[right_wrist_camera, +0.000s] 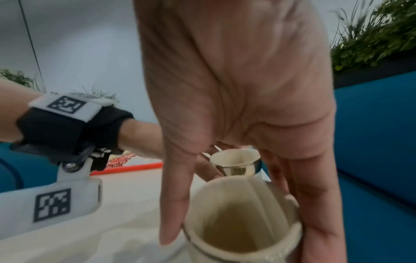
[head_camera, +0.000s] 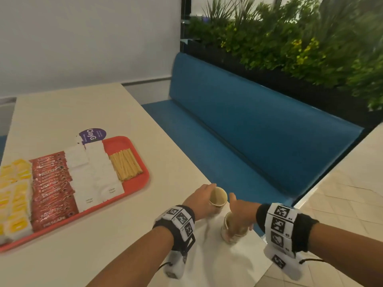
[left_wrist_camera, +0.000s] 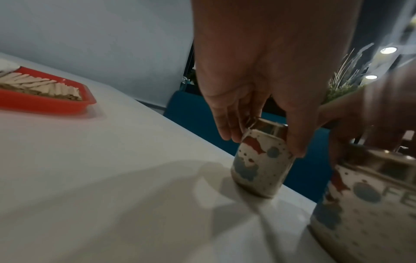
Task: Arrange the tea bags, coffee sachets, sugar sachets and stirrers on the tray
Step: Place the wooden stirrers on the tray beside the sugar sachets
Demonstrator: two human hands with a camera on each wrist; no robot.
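Observation:
The red tray (head_camera: 116, 145) lies on the table at the left. It holds yellow tea bags (head_camera: 16, 195), red coffee sachets (head_camera: 51, 189), white sugar sachets (head_camera: 93, 172) and wooden stirrers (head_camera: 125, 166) in rows. Near the table's right edge my left hand (head_camera: 204, 198) grips a printed paper cup (head_camera: 217, 198) that is tilted. My right hand (head_camera: 238, 216) grips a second paper cup (head_camera: 234, 228) from above. The left wrist view shows the left hand (left_wrist_camera: 262, 142) round its cup (left_wrist_camera: 261, 165). The right wrist view shows the right hand (right_wrist_camera: 243, 238) round the nearer cup (right_wrist_camera: 243, 213).
A white sheet (head_camera: 217, 259) lies under the cups at the table's near right corner. A purple sticker (head_camera: 92, 135) sits just beyond the tray. A blue bench (head_camera: 248, 131) runs along the right, backed by a planter of green plants (head_camera: 290, 48). Another table (head_camera: 352, 193) stands at far right.

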